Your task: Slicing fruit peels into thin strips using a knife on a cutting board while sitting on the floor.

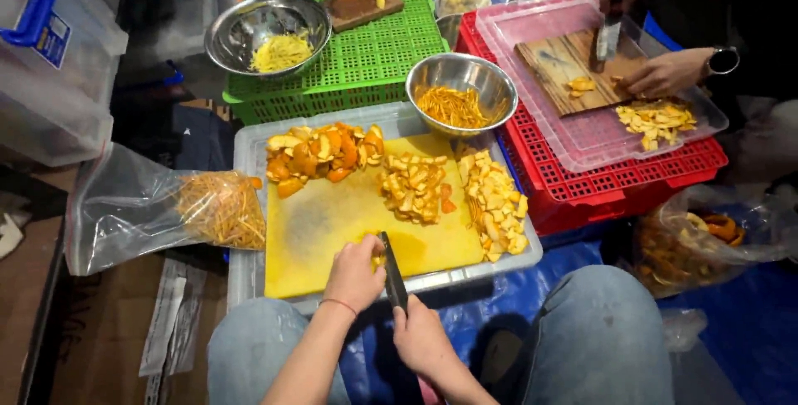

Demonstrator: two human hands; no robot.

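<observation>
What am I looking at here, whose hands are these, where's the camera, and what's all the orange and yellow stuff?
There is one picture, taken by a camera worn on a person's head, looking down past their knees. No machine is involved. The left hand presses a small piece of peel onto a yellow cutting board, and the right hand holds a dark knife against it. On the board lie orange peel pieces and two piles of cut yellow bits. Behind stands a steel bowl of thin shreds, and at the left a clear bag of more shreds. At the upper right, another person's hands cut peel on a wooden board set over a red crate.
</observation>
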